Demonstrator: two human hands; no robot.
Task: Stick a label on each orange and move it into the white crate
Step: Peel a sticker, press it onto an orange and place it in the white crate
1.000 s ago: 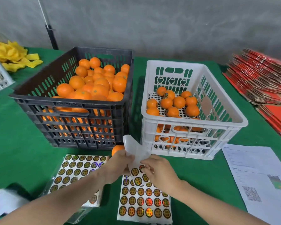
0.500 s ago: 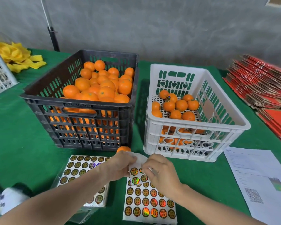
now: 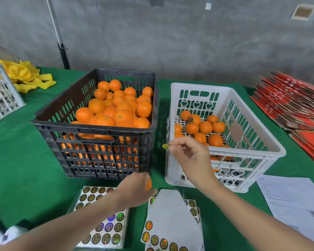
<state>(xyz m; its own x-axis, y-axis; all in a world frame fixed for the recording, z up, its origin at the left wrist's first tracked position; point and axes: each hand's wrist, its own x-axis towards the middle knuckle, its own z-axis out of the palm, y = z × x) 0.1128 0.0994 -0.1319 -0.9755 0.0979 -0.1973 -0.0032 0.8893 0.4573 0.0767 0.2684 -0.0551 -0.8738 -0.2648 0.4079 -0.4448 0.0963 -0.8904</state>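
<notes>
A black crate (image 3: 91, 149) heaped with oranges (image 3: 116, 109) stands at centre left. To its right stands the white crate (image 3: 243, 154), with several oranges (image 3: 205, 126) on its floor. My left hand (image 3: 134, 191) grips one orange (image 3: 149, 183) low on the green cloth, just in front of the black crate. My right hand (image 3: 190, 154) is raised before the white crate's front left corner and pinches a round gold label (image 3: 165, 146). A label sheet (image 3: 170, 223) with its corner folded up lies below my hands.
A second label sheet (image 3: 100, 220) lies at bottom left. White printed paper (image 3: 294, 201) lies at right, stacked red cardboard (image 3: 294, 104) at far right. Yellow wrappers (image 3: 27, 77) and another white crate (image 3: 2, 95) sit at far left. A grey wall stands behind.
My right hand peeled a label off the sheet and rose with it. My left hand let go of the sheet and now grips the orange. The camera tilted up.
</notes>
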